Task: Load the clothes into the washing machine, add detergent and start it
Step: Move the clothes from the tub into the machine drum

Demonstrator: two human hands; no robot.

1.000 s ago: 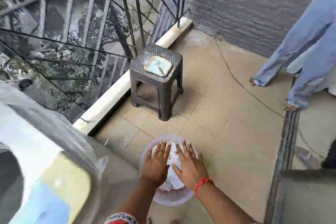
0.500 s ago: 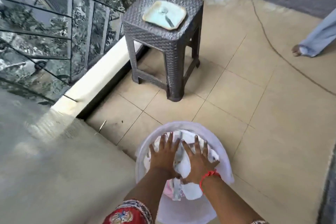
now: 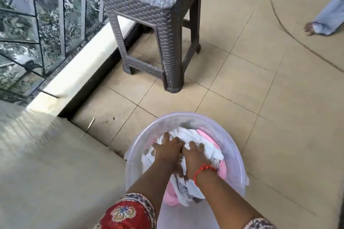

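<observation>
Both hands are down in the tub (image 3: 233, 147) on the floor. The left hand (image 3: 168, 149) and the right hand (image 3: 195, 156) curl around the white and pink clothes (image 3: 188, 135), bunching them up. Some cloth hangs loose near the wrists. It could slip out and fall on the dusty floor (image 3: 242, 83) when lifted.

Daylight, bright and soft, comes in from my left through the railing (image 3: 46, 24). Weak shadows only: one under the stool (image 3: 154, 24), a faint one beside the tub (image 3: 232, 147). Pale glare washes the grey surface (image 3: 46, 163) at lower left, which is smeared by motion blur. Tile lines bend toward the frame edges, wide-angle warp. My left hand (image 3: 167, 152) and right hand (image 3: 195, 156) look slightly soft, fingertips blurred.
</observation>
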